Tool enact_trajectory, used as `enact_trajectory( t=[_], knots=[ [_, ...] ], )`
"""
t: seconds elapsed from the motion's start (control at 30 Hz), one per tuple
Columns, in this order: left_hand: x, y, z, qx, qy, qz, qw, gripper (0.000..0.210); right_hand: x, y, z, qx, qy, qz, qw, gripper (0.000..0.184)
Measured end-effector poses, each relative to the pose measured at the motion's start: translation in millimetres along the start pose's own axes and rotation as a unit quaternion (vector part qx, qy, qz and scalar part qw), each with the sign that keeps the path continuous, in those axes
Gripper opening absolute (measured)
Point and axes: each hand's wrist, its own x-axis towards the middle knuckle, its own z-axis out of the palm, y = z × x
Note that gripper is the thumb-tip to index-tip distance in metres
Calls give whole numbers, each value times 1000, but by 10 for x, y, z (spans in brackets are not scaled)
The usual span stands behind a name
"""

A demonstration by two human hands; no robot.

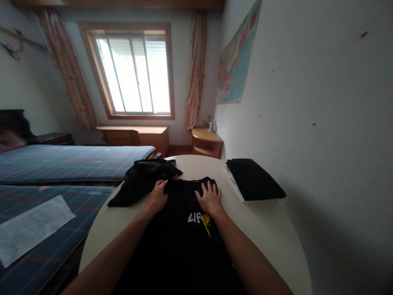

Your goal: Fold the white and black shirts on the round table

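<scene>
A black T-shirt (178, 241) lies spread over the round cream table (291, 246), its neckline at the far end. White lettering and a yellow patch show on its front. My left hand (157, 197) rests at the shirt's upper left edge, thumb apart from the fingers. Flat on the upper right of the shirt is my right hand (210, 197), fingers spread. Just beyond my left hand sits a crumpled pile of black clothing (141, 178). To the right, a folded black garment (254, 179) lies on something thin and white. The shirt's near end runs out of view.
Two mattresses with plaid covers (76, 159) stand to the left, the nearer one carrying a white sheet of paper (37, 229). A wall (331, 164) runs close along the right. Beyond the table are a low wooden desk (153, 131) and a corner shelf (207, 137).
</scene>
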Motion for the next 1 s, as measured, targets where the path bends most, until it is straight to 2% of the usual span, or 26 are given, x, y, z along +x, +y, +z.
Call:
enact_trajectory(
  t=[0.13, 0.33, 0.43, 0.5, 0.57, 0.63, 0.77, 1.0],
  knots=[
    [-108, 309, -62, 57, -19, 42, 997, 66, -18, -7, -17, 7, 1, -3, 1000, 70],
    [-188, 765, -58, 146, -72, 30, 986, 68, -62, -9, -68, 7, 16, -26, 1000, 65],
    [-215, 886, -56, 147, -82, 21, 986, 68, -81, -15, -87, 6, 70, -108, 992, 51],
    [-233, 899, -59, 141, -79, 11, 987, 67, -83, -23, -93, 16, 86, -224, 971, 43],
    [-251, 853, -53, 136, -74, -10, 988, 65, -75, -36, -97, 25, 64, -335, 940, 46],
    [-267, 762, -33, 132, -65, -29, 989, 64, -60, -52, -104, 24, 20, -385, 922, 52],
    [-283, 554, 44, 126, -45, -46, 990, 60, -28, -107, -147, -5, -40, -373, 927, 56],
    [-276, 424, 125, 78, 21, -23, 996, 59, 108, -426, -187, -51, -42, -297, 952, 53]
  ],
)
